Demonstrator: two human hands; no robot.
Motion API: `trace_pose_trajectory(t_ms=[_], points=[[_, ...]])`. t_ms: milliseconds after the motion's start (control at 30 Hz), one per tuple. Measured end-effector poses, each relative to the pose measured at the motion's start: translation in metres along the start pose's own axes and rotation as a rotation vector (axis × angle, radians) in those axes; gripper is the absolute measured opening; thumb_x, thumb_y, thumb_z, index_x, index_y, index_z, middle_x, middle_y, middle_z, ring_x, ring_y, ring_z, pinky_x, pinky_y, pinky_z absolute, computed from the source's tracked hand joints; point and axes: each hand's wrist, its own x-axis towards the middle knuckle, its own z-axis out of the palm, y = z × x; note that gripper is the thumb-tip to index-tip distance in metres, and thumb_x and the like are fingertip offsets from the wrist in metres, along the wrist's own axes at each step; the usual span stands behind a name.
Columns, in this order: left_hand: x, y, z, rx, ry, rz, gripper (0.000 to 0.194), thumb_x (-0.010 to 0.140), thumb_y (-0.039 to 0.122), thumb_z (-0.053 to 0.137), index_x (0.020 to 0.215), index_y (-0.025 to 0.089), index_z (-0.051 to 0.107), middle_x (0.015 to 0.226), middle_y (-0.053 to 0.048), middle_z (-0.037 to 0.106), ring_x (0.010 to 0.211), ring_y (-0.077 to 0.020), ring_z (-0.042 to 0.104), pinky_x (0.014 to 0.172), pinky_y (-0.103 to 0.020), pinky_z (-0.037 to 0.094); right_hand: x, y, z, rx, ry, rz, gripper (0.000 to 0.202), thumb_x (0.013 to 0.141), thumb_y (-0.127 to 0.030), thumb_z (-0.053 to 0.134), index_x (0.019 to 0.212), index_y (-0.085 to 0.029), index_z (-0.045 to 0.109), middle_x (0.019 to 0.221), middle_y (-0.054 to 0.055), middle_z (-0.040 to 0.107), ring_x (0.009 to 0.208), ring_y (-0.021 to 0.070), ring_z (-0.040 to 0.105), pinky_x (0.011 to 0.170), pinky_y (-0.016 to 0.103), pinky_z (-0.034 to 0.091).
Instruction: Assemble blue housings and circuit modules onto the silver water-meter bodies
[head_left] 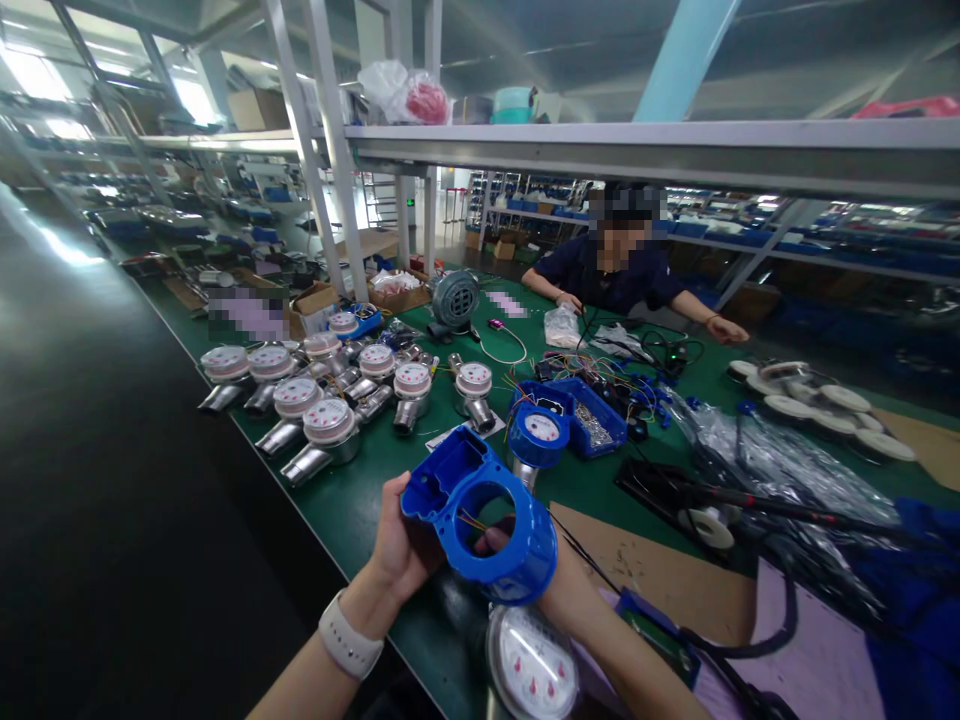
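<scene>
My left hand (401, 545) is closed round the left side of a blue plastic meter housing (536, 550), which has a box-shaped compartment and a round ring. The housing is tilted above the bench. Through the ring show the fingertips of my right hand (495, 538), pinched at thin yellow and red wires (469, 521); the rest of that hand is hidden behind the housing. Below it, near the bench edge, is a water meter (532, 665) with a white dial, partly covered by my right forearm. Beyond the housing stands another meter in a blue housing (541, 428).
Several metal-bodied water meters (330, 425) stand on the left of the green bench (375, 510). A blue bin (600, 425) holds small screws. Cables, plastic bags (772, 465) and cardboard (660, 570) lie right. A co-worker (615, 260) sits opposite, under a shelf (637, 145).
</scene>
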Motion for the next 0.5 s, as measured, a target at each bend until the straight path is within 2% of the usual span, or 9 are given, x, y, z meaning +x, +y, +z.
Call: trace_pose_trajectory(t_ms=[267, 500], points=[[0.005, 0.002, -0.003, 0.000, 0.013, 0.001, 0.035, 0.079, 0.045, 0.047, 0.075, 0.015, 0.066, 0.064, -0.005, 0.068, 0.078, -0.0270, 0.066, 0.082, -0.043, 0.049, 0.000, 0.012, -0.002, -0.030, 0.005, -0.084, 0.021, 0.073, -0.032, 0.071, 0.087, -0.018, 0.066, 0.088, 0.007, 0.069, 0.083, 0.0223, 0.063, 0.078, 0.035, 0.053], [0.007, 0.004, -0.003, 0.046, 0.023, -0.017, 0.035, 0.081, 0.044, 0.046, 0.074, 0.015, 0.065, 0.066, -0.005, 0.069, 0.076, -0.0255, 0.066, 0.082, -0.042, 0.049, 0.002, 0.004, 0.000, -0.064, 0.001, -0.019, 0.026, 0.073, -0.042, 0.070, 0.076, -0.017, 0.065, 0.077, 0.007, 0.069, 0.078, 0.0234, 0.065, 0.074, 0.037, 0.054]])
